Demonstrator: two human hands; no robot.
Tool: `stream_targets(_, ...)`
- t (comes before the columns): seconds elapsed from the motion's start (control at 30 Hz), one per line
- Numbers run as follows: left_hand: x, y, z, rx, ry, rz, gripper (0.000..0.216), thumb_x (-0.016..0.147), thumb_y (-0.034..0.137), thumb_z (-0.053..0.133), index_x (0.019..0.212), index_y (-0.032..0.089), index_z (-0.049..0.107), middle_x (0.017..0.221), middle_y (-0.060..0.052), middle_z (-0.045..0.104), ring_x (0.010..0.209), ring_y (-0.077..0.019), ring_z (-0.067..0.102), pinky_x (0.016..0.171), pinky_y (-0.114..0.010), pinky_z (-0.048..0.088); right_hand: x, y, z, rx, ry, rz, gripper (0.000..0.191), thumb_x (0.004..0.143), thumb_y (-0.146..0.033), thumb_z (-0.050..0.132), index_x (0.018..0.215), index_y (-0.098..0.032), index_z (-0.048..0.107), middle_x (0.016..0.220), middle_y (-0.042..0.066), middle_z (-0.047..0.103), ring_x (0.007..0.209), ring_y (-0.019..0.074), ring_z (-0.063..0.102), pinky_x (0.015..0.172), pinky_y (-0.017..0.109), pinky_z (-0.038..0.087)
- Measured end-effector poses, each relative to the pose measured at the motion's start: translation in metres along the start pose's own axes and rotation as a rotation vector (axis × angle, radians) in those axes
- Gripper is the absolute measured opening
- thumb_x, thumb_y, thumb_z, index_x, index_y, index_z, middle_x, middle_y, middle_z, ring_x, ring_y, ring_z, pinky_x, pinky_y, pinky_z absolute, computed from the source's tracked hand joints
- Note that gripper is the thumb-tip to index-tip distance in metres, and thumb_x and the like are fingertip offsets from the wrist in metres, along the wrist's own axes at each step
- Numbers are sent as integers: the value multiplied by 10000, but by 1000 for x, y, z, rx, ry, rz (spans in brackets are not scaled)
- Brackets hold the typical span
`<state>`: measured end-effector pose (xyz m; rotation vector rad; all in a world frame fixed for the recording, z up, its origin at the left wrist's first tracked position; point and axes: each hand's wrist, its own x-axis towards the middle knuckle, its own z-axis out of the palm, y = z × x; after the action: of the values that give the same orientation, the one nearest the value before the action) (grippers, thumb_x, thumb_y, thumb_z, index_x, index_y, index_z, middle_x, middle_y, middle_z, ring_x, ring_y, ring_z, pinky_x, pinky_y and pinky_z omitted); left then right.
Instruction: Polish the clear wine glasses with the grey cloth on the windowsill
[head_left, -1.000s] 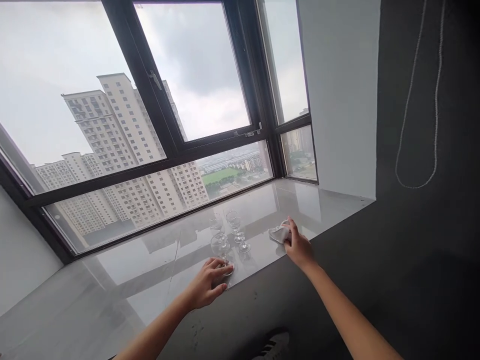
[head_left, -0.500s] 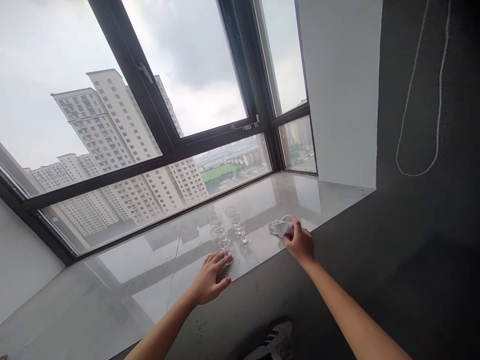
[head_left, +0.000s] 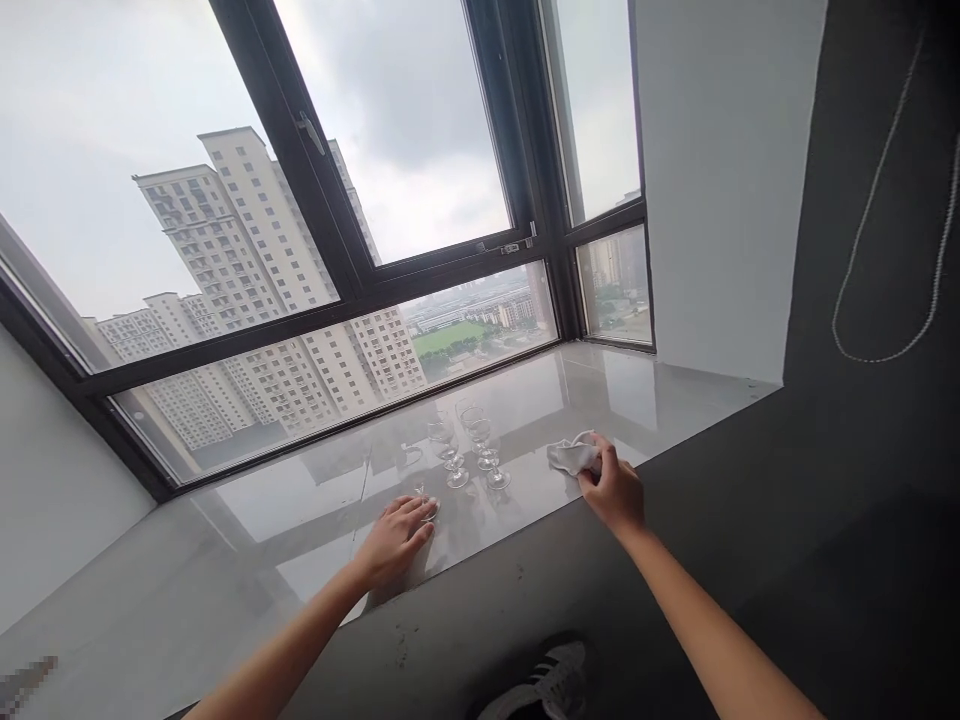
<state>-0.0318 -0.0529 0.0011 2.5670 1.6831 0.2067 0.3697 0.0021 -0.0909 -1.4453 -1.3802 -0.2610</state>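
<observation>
My left hand (head_left: 391,541) lies flat on the glossy grey window sill (head_left: 247,560), fingers stretched out, their tips on the foot of a small clear stemmed glass (head_left: 418,482). Two more stemmed glasses (head_left: 452,452) (head_left: 487,450) stand upright just to its right, close together. Farther right, my right hand (head_left: 616,490) is closed on a crumpled white cloth (head_left: 571,456) that rests on the sill near its front edge.
A large black-framed window (head_left: 352,285) runs along the back of the sill, with tower blocks outside. A white wall (head_left: 712,190) closes the sill's right end. On the dark wall hangs a looped bead chain (head_left: 892,250). A shoe (head_left: 541,686) shows below.
My left hand has slid to the left along the sill with the nearest glass, which now stands apart from the other two. My right hand has closed more tightly on the cloth.
</observation>
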Motion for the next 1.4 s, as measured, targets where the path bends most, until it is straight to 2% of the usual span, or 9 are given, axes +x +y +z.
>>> stream_targets(0.23, 0, -114, -16, 206, -65, -486, 619, 966, 551, 233, 1475, 281, 461, 1555, -13, 427, 1429, -302, 347, 1162, -445, 253, -2, 2, 1, -17, -9, 48, 554, 786, -282, 575, 1328, -196, 498, 911, 90, 709, 790, 294, 647, 747, 398, 493)
stream_targets(0.4, 2, -142, -19, 220, -105, -643, 670, 948, 591, 211, 1512, 274, 387, 1589, -84, 358, 1459, -357, 303, 1154, -534, 220, -2, 6, 4, -10, -12, 30, 545, 791, -283, 575, 1324, -201, 497, 944, 88, 712, 798, 289, 645, 778, 402, 491)
stream_targets(0.5, 1, -128, -17, 228, -115, -675, 704, 932, 631, 223, 1536, 286, 331, 1585, -129, 354, 1465, -376, 287, 1144, -580, 202, -2, 6, 5, -13, -9, 45, 548, 786, -279, 580, 1322, -205, 495, 938, 83, 711, 796, 287, 642, 784, 402, 491)
stream_targets(0.63, -6, -81, -15, 253, -133, -739, 748, 905, 665, 286, 1509, 236, 393, 1518, -184, 440, 1419, -408, 355, 1125, -597, 233, -2, 5, 5, 2, -7, 61, 564, 783, -281, 578, 1332, -199, 476, 951, 88, 707, 802, 288, 639, 794, 412, 491)
stream_targets(0.7, -9, -50, -14, 198, -133, -591, 718, 923, 642, 267, 1462, 212, 466, 1494, -173, 476, 1407, -378, 384, 1125, -549, 278, -2, 4, 5, 6, -6, 68, 566, 781, -280, 574, 1332, -196, 471, 958, 93, 706, 805, 291, 637, 802, 422, 491)
stream_targets(0.8, -3, -4, -13, 96, -74, -298, 713, 932, 662, 258, 1484, 251, 443, 1563, -130, 392, 1457, -335, 316, 1165, -498, 259, -2, 4, 5, 10, 1, 73, 572, 775, -278, 572, 1331, -198, 465, 987, 103, 704, 812, 295, 638, 815, 436, 492)
stream_targets(0.97, 36, 49, -2, 63, -106, -141, 762, 866, 768, 332, 1491, 342, 429, 1597, -108, 329, 1477, -405, 238, 1179, -600, 158, -2, 3, 3, 43, 7, 54, 610, 784, -289, 563, 1367, -201, 411, 1041, 113, 699, 812, 291, 645, 830, 448, 495)
stream_targets(1.2, 78, 64, 14, 80, -132, -210, 879, 849, 795, 294, 1564, 284, 271, 1629, -156, 228, 1502, -424, 127, 1164, -647, 78, -2, 1, 0, 43, -14, 56, 621, 799, -279, 554, 1390, -193, 384, 1044, 102, 705, 841, 296, 645, 826, 435, 495)
stream_targets(1.4, 94, 62, 31, 117, -46, -287, 842, 900, 718, 248, 1585, 232, 181, 1625, -182, 223, 1503, -393, 154, 1174, -599, 94, -1, 1, 0, 54, -16, 61, 629, 787, -273, 553, 1388, -198, 382, 1040, 94, 707, 825, 292, 641, 826, 435, 487)
